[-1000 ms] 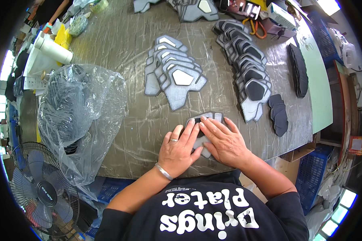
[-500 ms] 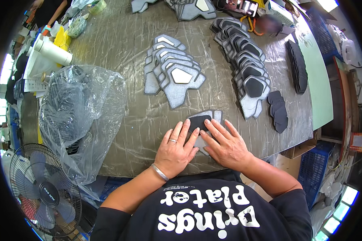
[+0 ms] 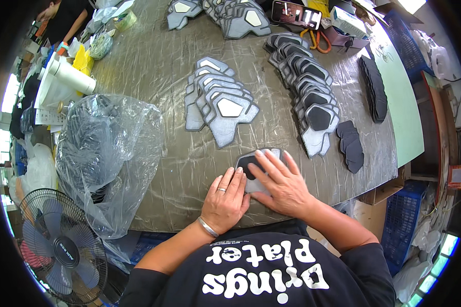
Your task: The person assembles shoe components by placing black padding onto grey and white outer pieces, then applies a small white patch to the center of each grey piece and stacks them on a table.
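Close to the table's near edge lies a flat grey fabric piece with a dark border and a black pad on its upper part. My right hand rests flat across the pad and the piece's right side, its fingers spread and covering much of both. At the piece's left edge is my left hand, fingers stretched out and close together, the tips touching the edge. Neither hand grips anything. Beyond them sits a fanned stack of grey pieces with white centres. A longer overlapping row with black pads runs along the right.
Loose black pads and a long black stack lie at the right. A clear plastic bag of dark items covers the left side, above a fan. At the back are a phone and orange-handled scissors.
My right hand has slid up and left over the black pad. My left hand has drawn back off the pad to the piece's left edge, its fingers now closer together.
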The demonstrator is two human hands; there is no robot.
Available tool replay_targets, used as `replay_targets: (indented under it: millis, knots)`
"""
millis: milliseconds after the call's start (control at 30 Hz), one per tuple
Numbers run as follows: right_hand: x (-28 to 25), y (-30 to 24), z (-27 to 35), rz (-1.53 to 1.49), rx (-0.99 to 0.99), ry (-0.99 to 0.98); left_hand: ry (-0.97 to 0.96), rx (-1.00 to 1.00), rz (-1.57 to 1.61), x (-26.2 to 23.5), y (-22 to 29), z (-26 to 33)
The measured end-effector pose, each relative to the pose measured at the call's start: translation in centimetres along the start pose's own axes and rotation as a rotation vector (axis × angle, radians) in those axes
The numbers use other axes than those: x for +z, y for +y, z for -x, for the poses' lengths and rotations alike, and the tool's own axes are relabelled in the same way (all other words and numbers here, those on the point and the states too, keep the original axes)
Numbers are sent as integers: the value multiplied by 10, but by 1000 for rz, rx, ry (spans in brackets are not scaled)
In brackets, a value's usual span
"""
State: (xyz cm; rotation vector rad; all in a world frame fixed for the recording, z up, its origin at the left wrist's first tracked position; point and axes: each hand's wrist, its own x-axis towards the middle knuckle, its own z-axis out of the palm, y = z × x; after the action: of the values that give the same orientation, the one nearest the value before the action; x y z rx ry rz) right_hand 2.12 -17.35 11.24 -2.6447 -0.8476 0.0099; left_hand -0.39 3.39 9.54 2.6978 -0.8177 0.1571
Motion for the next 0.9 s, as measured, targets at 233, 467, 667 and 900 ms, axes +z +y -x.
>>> replay_targets:
  millis: [233,467,667,900]
  knots:
    - [4,9,-8,-7,45,-145,1,-24,-47,-4,3,-5]
    - [18,9,-10,-66,49,-2,51,-14,-62,0,4,2]
    - [-14,21,-38,-147,98,-77,120,-10,117,5,2,1]
    - [-84,99,21,-586,287,255,245,-38,302,7,8,-9]
